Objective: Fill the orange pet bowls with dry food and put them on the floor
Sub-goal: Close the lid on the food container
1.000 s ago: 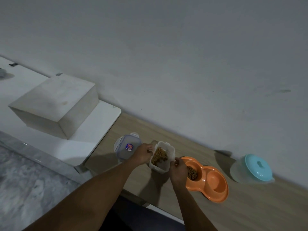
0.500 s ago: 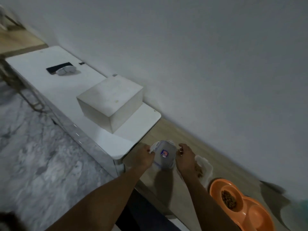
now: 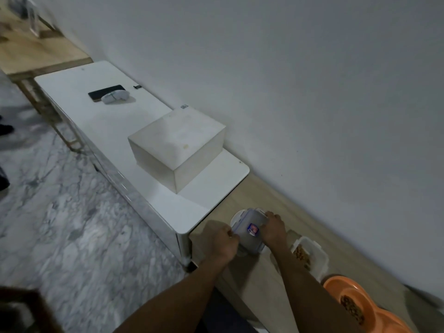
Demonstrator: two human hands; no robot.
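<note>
Both hands moved off the open kibble container (image 3: 310, 254) onto its clip-lock lid (image 3: 249, 230): left hand (image 3: 222, 241) and right hand (image 3: 274, 228) pinch opposite edges. Container sits just right of the right hand; orange double bowl (image 3: 374, 311) lower right, one well filled.

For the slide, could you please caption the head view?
Both hands, left and right, grip a lidded container on the wooden counter, beside an open food tub and orange bowl.
</note>
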